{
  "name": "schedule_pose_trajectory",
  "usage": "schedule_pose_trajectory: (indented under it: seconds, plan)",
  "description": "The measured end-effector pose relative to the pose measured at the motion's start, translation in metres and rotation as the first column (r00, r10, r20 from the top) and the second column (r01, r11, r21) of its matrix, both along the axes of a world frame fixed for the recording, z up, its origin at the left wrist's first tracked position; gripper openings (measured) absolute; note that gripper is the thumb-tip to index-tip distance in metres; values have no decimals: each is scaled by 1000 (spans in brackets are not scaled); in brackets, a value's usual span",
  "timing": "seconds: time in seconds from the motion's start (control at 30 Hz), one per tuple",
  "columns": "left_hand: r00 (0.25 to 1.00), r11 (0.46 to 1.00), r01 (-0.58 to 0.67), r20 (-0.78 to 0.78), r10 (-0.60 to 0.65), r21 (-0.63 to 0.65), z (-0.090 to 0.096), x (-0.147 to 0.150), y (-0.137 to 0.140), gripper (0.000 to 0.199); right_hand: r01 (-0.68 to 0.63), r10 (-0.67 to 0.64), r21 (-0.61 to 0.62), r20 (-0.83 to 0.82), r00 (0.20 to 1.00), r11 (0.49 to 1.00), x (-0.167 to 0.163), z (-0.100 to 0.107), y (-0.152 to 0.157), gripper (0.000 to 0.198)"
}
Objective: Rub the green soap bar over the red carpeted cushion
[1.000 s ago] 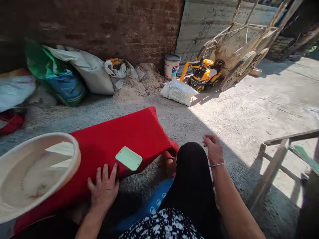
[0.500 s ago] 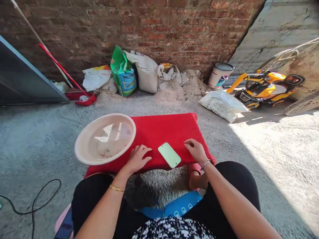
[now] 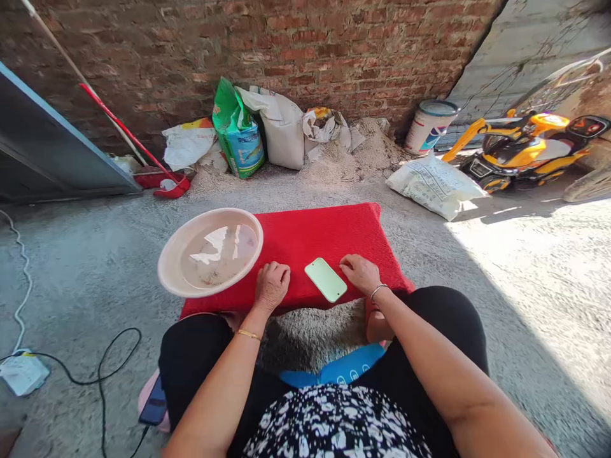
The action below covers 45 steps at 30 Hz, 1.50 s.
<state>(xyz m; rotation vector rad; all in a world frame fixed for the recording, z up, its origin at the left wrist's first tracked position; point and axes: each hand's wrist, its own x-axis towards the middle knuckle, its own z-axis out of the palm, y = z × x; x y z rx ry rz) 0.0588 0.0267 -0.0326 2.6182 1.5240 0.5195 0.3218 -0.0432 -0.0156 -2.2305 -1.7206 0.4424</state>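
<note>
My left hand [image 3: 273,284] rests on the red cloth [image 3: 319,228] with its fingers curled in, just right of the basin; nothing shows in it. Across from it, my right hand [image 3: 361,273] also lies on the cloth, fingers bent together and no object visible in them. Between the two hands lies a pale green, flat rectangular piece [image 3: 326,280] with rounded corners and a small hole near each end. It is set at a slant, closer to my right hand, and neither hand touches it. The pale pink basin [image 3: 167,267] holds water with small reddish bits at the bottom.
Several sacks lean by the brick wall, among them a green and blue bag [image 3: 245,149]. A red dustpan [image 3: 176,188], a bucket [image 3: 432,127], a white sack [image 3: 436,184] and a yellow toy excavator [image 3: 534,152] stand around. A black cable [image 3: 100,375] lies at left.
My left hand's spread fingers have curled in. My right hand has shifted left, closer to the green piece, its fingers turned down. The camera view has shifted slightly.
</note>
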Motion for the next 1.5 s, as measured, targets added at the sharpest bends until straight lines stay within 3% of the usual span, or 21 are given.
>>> schedule_pose_trajectory:
  seconds: [0.3, 0.9, 1.2, 1.5]
  plan:
    - [996, 996, -50, 74, 44, 73, -13, -1, 9, 16, -42, 43, -21, 29, 999, 999, 1, 4, 0, 25]
    - [997, 992, -83, 16, 82, 94, -13, 3, 9, 16, -104, 110, -70, 87, 990, 992, 1, 8, 0, 31]
    - [997, 993, -81, -8, 82, 88, -10, 4, 5, 15, -81, 81, -10, 59, 995, 997, 0, 4, -3, 24]
    - [991, 994, -111, -66, 112, 22, -2, 12, -1, 15, -1, 32, 175, -175, 984, 985, -2, -4, -14, 39]
